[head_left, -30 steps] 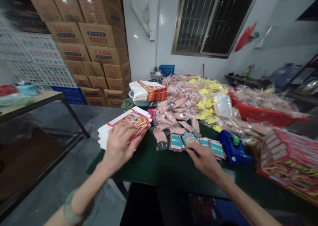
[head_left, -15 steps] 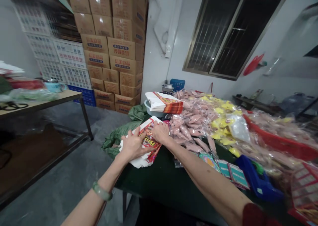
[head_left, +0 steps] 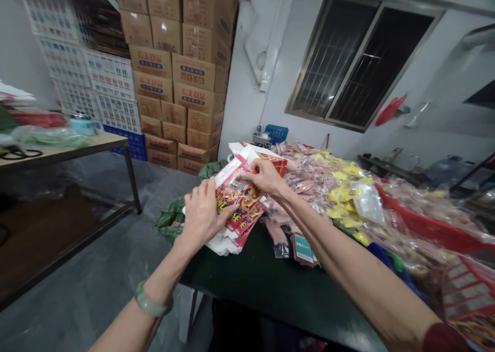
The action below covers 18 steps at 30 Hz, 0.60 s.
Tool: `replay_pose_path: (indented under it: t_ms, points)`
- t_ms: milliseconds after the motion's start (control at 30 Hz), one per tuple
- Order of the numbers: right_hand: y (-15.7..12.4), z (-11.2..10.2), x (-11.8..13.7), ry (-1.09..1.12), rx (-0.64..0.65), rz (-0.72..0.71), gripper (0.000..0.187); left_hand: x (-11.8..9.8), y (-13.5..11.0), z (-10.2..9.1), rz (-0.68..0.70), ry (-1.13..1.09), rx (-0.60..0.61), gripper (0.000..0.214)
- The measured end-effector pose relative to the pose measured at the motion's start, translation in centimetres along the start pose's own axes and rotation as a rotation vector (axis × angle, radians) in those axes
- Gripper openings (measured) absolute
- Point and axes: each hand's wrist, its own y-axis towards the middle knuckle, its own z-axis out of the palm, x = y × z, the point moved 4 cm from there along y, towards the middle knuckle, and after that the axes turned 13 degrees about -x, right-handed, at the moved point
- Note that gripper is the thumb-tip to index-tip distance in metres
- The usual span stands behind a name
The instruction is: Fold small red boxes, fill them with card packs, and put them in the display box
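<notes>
A red and yellow printed carton (head_left: 243,193) with a white flap is tilted up above a fanned stack of similar flat cartons (head_left: 234,241) on the dark green table (head_left: 266,285). Along the carton's left side lies my left hand (head_left: 201,215), its thumb across the printed face and its fingers behind the edge. My right hand (head_left: 266,178) pinches the upper right part between thumb and fingers. Just behind rests another pile of white and red cartons (head_left: 276,162), partly hidden by the lifted one. My left wrist wears a pale green bangle (head_left: 150,301).
Bagged pink items (head_left: 305,187) and yellow ones (head_left: 350,192) heap across the table's right side, beside a red basket (head_left: 421,223). Teal-printed cards (head_left: 303,249) lie near my right forearm. Stacked brown boxes (head_left: 197,73) stand behind; a second table (head_left: 104,140) is at left.
The top carton has come up off the stack, tilted, with its white flap standing out. My right hand has moved up and right, and now pinches the carton instead of pressing down.
</notes>
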Motion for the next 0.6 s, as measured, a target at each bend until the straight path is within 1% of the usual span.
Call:
replay_pose_path:
  t_ms: [67,167,233,267,333,467,600]
  points:
    - [-1.0,-1.1,1.6,0.082,-0.002,-0.045,0.027,-0.4,-0.1,-0.5,0.031,0.000,-0.073,0.083]
    - [-2.5,-3.3,3.6,0.266,0.010,-0.144,0.026,-1.2,-0.7,-1.1,0.054,-0.052,-0.171,0.088]
    - [-3.5,-5.0,4.5,0.336,0.012,-0.221,0.026,-1.9,-1.1,-1.6,0.038,-0.140,-0.228,0.083]
    - [-4.0,-5.8,4.7,0.331,0.009,-0.252,0.025,-2.4,-1.2,-1.8,0.025,-0.193,-0.243,0.079]
    - [-4.9,-7.5,5.0,0.288,-0.008,-0.306,0.026,-3.5,-1.5,-2.4,0.009,-0.299,-0.244,0.069]
    - [-6.9,-10.2,5.4,0.148,-0.020,-0.358,0.026,-6.3,-2.4,-3.1,-0.040,-0.497,-0.195,0.054]
    - [-8.9,-12.4,6.6,0.001,0.033,-0.419,0.029,-8.9,-4.2,-3.3,-0.152,-0.839,-0.113,0.042]
